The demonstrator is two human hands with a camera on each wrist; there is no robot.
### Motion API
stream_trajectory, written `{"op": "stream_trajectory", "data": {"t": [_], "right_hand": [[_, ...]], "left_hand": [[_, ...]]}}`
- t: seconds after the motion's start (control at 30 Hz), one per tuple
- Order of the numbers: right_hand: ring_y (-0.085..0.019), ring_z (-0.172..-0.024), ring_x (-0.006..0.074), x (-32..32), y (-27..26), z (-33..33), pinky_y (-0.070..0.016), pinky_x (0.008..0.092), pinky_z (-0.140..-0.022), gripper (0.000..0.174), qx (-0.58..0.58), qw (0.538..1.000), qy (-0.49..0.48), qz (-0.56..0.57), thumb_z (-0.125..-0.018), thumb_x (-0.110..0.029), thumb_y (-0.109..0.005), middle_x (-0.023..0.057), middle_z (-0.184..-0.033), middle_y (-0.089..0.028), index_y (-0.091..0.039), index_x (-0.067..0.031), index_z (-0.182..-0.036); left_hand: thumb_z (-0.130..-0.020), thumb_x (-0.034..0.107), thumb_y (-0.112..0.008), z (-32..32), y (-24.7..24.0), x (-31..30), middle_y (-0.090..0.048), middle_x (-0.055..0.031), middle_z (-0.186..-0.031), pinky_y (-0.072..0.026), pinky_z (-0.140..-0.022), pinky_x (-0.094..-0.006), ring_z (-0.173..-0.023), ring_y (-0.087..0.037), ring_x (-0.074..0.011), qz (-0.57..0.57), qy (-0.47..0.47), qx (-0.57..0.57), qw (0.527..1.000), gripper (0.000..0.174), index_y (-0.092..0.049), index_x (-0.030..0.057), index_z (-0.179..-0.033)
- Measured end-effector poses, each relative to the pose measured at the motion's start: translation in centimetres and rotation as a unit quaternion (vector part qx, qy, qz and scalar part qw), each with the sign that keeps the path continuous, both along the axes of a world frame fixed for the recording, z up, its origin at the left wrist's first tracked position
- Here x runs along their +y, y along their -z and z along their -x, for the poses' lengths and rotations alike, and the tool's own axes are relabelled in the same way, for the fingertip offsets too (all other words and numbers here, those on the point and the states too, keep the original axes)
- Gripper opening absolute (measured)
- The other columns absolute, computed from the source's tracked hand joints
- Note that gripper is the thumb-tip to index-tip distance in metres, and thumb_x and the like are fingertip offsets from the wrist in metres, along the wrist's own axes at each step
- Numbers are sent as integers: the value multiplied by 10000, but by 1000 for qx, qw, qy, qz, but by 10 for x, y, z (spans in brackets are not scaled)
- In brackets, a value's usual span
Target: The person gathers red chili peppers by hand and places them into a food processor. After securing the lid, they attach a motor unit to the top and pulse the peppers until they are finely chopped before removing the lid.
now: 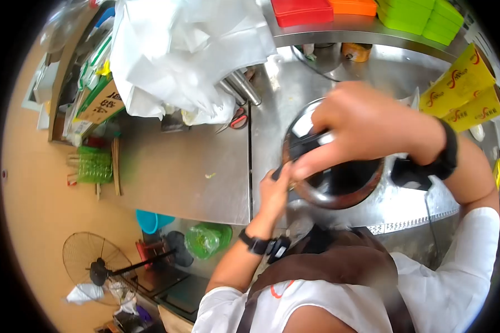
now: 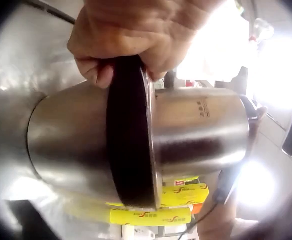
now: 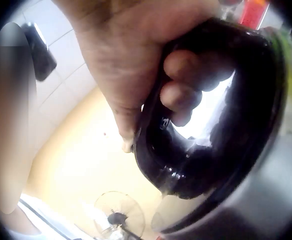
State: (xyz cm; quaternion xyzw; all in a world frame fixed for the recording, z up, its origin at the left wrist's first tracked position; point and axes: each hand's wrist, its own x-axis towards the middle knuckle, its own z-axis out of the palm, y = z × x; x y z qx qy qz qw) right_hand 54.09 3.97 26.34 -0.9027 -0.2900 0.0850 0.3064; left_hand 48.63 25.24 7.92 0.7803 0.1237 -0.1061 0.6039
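Observation:
In the head view my right hand (image 1: 361, 122) is over a round steel vessel with a brown rim (image 1: 339, 201). The right wrist view shows this hand (image 3: 131, 55) with its fingers curled through a black loop handle (image 3: 153, 145) on a steel body (image 3: 276, 190). Low at the vessel's left side is my left hand (image 1: 275, 194). From the left wrist, that hand (image 2: 131, 30) grips the dark band (image 2: 128, 135) around the wide steel vessel (image 2: 71, 135). A narrower steel cylinder (image 2: 201, 125) with small print stands against the band's other side.
Yellow boxes (image 1: 458, 89) stand at the right of the steel counter (image 1: 189, 177). White sheets (image 1: 178, 50) hang at upper left, near red-handled scissors (image 1: 239, 119). Red (image 1: 303, 10) and green boxes (image 1: 416, 16) line the shelf. A cable runs along the back, and a fan (image 1: 99, 272) stands lower left.

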Motion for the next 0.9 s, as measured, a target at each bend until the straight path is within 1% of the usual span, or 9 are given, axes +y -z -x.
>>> {"op": "stream_trajectory", "data": {"t": [0.07, 0.17, 0.3, 0.37, 0.43, 0.57, 0.67, 0.77, 0.9], "right_hand": [[-611, -599, 381, 35, -10, 1, -493, 432, -564, 639, 14, 997, -75, 18, -724, -587, -674, 209, -593, -583, -648, 44, -627], [-624, -637, 392, 56, -16, -3, -508, 436, -596, 618, 71, 983, -167, -12, -750, -570, -650, 218, -621, -601, -665, 42, -666], [-609, -548, 348, 27, 2, 2, -467, 382, -511, 612, 63, 993, -64, -78, -756, -535, -697, 197, -566, -567, -634, 66, -660], [-526, -470, 154, 2, -9, 4, -413, 314, -459, 509, 126, 991, 44, -32, -717, -421, -796, 124, -504, -520, -635, 55, -633], [-384, -469, 112, -43, 8, 0, -321, 302, -442, 563, 73, 995, 66, -14, -670, -463, -796, 44, -476, -438, -544, 29, -567], [-437, -458, 142, -27, 7, 3, -351, 305, -449, 600, 50, 997, 50, -8, -652, -523, -790, 88, -472, -433, -564, 26, -567], [-510, -447, 204, 40, -16, -6, -403, 334, -456, 636, 91, 993, -58, 53, -665, -578, -772, 143, -481, -469, -620, 36, -604], [-512, -440, 227, 53, 5, 10, -410, 347, -453, 625, -113, 985, -124, -40, -698, -548, -766, 156, -493, -476, -626, 57, -629], [-512, -464, 165, 22, -5, 5, -414, 335, -461, 590, 40, 999, -28, -15, -707, -495, -778, 140, -497, -475, -616, 66, -625]], "left_hand": [[-896, 320, -672, 23, 17, 41, -665, -106, -976, -500, -735, -279, -869, -621, -149, 156, -53, -35, 986, 410, -638, -55, -1058], [-905, 215, -644, 46, 23, 84, -671, -108, -983, -519, -727, -289, -853, -640, -146, 139, -145, -2, 980, 303, -628, -49, -1053], [-874, 357, -687, 3, 12, 56, -691, -100, -839, -514, -634, -284, -705, -637, -139, 76, -54, 4, 996, 411, -659, -49, -932], [-862, 415, -686, -11, -17, 9, -695, -114, -829, -516, -644, -291, -689, -642, -153, 68, 19, 24, 997, 487, -663, -60, -965], [-833, 481, -683, -19, -1, -23, -694, -154, -837, -510, -726, -314, -779, -648, -184, 96, 32, 1, 995, 616, -631, -107, -1012], [-802, 548, -680, -12, 13, -16, -692, -199, -889, -503, -788, -350, -856, -645, -226, 48, 23, 20, 998, 732, -613, -143, -1035], [-865, 432, -678, 21, -4, 29, -691, -92, -787, -519, -673, -297, -750, -662, -149, 62, -24, -7, 998, 484, -664, -51, -906], [-863, 349, -712, 41, -4, 63, -682, -100, -807, -495, -627, -253, -709, -624, -113, 98, -116, 2, 988, 411, -648, -52, -923], [-823, 383, -735, 8, -7, 37, -676, -128, -870, -496, -691, -278, -784, -628, -152, 56, -96, 33, 993, 556, -594, -113, -1030]]}}
